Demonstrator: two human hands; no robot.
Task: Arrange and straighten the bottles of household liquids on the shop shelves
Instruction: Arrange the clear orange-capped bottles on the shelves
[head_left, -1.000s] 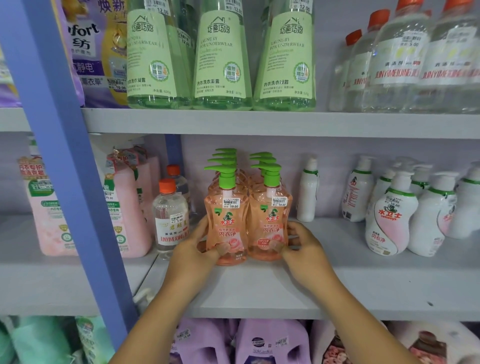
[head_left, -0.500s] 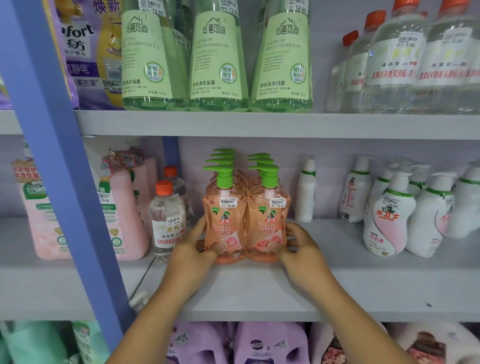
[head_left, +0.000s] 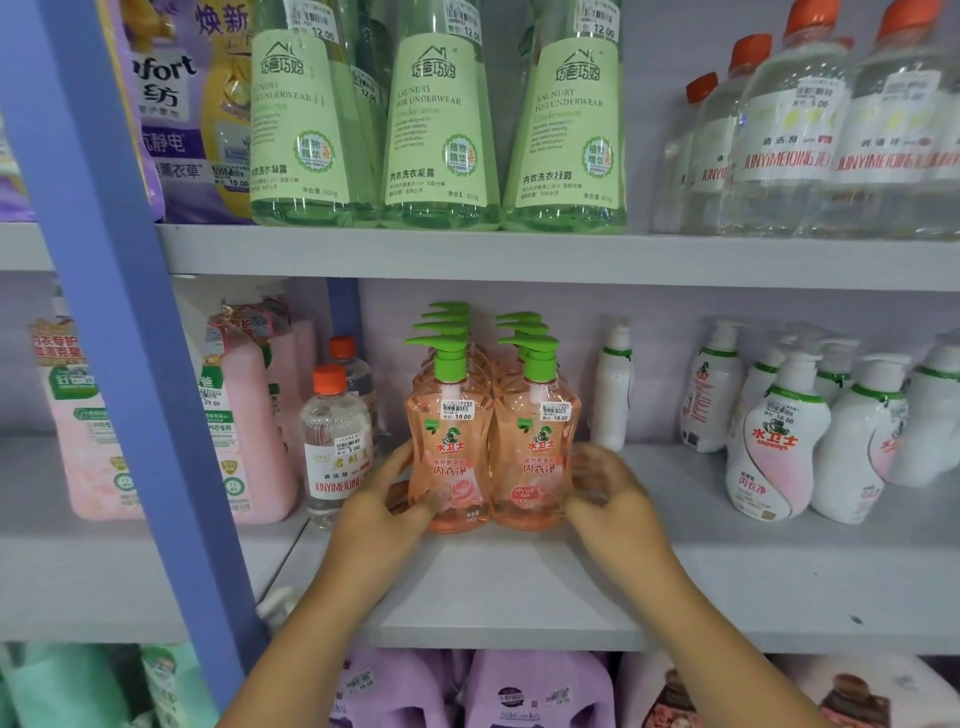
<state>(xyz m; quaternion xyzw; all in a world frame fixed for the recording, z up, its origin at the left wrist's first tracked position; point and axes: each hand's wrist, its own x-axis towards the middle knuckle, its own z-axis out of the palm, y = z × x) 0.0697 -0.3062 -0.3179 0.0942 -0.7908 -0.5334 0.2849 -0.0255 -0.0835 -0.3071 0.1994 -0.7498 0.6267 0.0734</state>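
Head view looks down at the middle shelf (head_left: 519, 587), where two rows of peach pump bottles with green pump heads stand side by side and run back toward the rear wall. The left front bottle (head_left: 451, 457) and the right front bottle (head_left: 536, 462) stand upright, touching each other, set back from the shelf's front edge.

The left hand (head_left: 382, 512) grips the left front bottle low on its outer side: the thumb lies across the lower front of the label, and the fingers reach behind the bottle's left flank. The right hand (head_left: 608, 499) is at the outer side of the right front bottle, its fingers blurred, spread a little apart and loosely curved; they lie against or just beside the bottle's lower right edge, and I cannot tell whether they truly touch it. Both bottles sit between the two hands.

Just left of the left hand stands a clear bottle with an orange cap (head_left: 335, 447), with pink refill packs (head_left: 244, 431) beyond it. To the right, well apart from the right hand, are white pump bottles (head_left: 774, 447). On the upper shelf (head_left: 519, 257) stand tall green bottles (head_left: 441, 130) of underwear laundry liquid.
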